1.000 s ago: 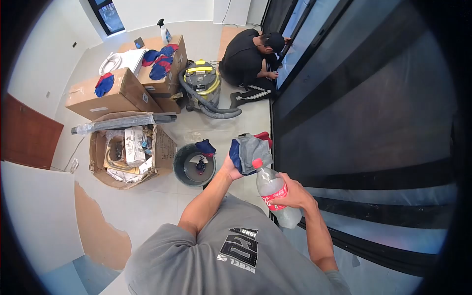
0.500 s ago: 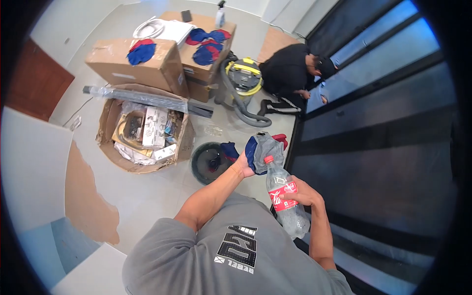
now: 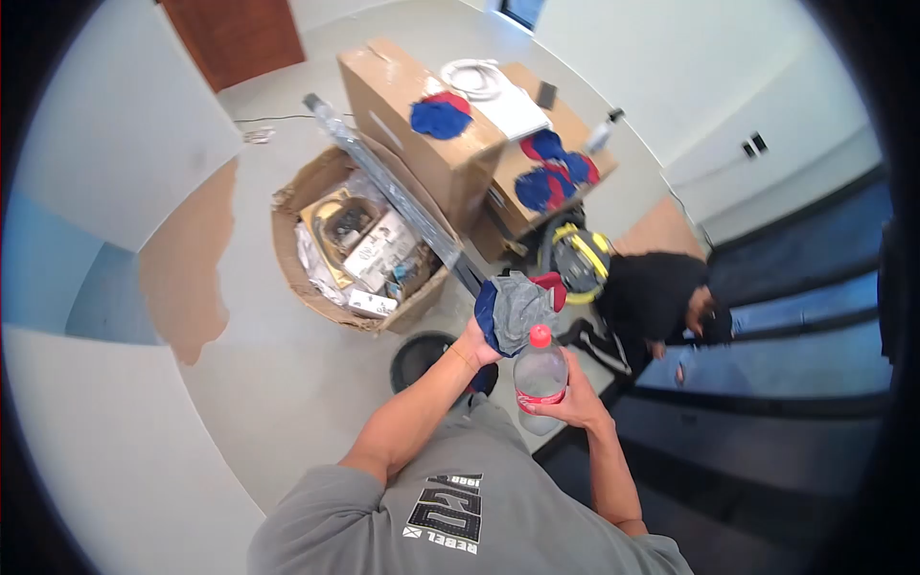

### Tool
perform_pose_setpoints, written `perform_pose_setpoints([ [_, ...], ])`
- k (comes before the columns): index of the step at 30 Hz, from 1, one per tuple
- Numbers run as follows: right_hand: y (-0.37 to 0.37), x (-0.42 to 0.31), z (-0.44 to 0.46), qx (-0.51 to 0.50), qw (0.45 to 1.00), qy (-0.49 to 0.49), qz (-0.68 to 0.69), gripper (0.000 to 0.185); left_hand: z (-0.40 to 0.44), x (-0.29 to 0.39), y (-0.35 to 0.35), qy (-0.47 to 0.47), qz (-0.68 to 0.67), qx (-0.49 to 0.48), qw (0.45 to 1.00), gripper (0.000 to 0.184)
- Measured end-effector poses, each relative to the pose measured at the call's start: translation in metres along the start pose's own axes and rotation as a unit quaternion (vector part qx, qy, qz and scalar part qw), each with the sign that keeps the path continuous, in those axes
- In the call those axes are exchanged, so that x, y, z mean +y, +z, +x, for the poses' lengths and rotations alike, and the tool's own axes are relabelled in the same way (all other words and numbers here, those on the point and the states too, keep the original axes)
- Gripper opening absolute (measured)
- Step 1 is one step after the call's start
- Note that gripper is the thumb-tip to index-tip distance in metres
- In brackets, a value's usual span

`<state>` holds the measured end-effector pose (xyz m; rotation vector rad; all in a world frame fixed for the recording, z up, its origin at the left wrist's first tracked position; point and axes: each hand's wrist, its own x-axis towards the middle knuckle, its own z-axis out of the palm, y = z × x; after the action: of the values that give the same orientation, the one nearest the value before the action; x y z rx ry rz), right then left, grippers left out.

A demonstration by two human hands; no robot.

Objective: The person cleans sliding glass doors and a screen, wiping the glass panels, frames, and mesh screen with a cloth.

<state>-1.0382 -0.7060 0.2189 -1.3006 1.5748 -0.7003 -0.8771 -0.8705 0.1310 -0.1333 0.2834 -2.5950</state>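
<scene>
A bunched grey, blue and red cloth (image 3: 520,311) rests in my left hand (image 3: 481,345), which has its fingers mostly hidden beneath the fabric. My right hand (image 3: 577,398) is wrapped round a clear plastic bottle (image 3: 540,369) with a red cap and red label. The bottle stands nearly upright, its cap close to the lower edge of the cloth. Below my left forearm is a dark round bucket (image 3: 410,359), partly covered by the arm.
An open carton (image 3: 287,201) of packed items has wrapped metal bars (image 3: 383,180) lying across it. Behind are cardboard boxes (image 3: 470,158) bearing cloths and a spray bottle (image 3: 602,131). A yellow-grey vacuum (image 3: 578,261) stands near a crouching person (image 3: 652,297) by the dark glass panels.
The view has swung left, so the boxes, vacuum and person appear farther right. Both hands keep their hold, and the bottle appears more upright, with less of its label showing.
</scene>
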Motion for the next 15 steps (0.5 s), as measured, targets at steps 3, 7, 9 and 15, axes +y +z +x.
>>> perform_pose_setpoints([
  [3,-0.032,0.005,0.049,-0.007,0.993,-0.114,-0.024,0.112,0.007,0.024,0.015,0.087,0.060,-0.013,0.994,0.046],
  [7,-0.089,-0.017,0.130,0.027,0.978,-0.203,0.035,0.110,-0.002,0.043,0.034,0.203,0.101,0.003,0.974,0.046],
  [9,-0.112,-0.038,0.180,0.074,0.969,-0.231,0.037,0.109,-0.017,0.043,0.041,0.271,0.104,0.035,0.956,0.047],
  [15,-0.126,-0.101,0.350,0.148,0.927,-0.346,0.007,0.110,-0.068,0.006,0.051,0.431,0.293,0.175,0.835,0.047],
])
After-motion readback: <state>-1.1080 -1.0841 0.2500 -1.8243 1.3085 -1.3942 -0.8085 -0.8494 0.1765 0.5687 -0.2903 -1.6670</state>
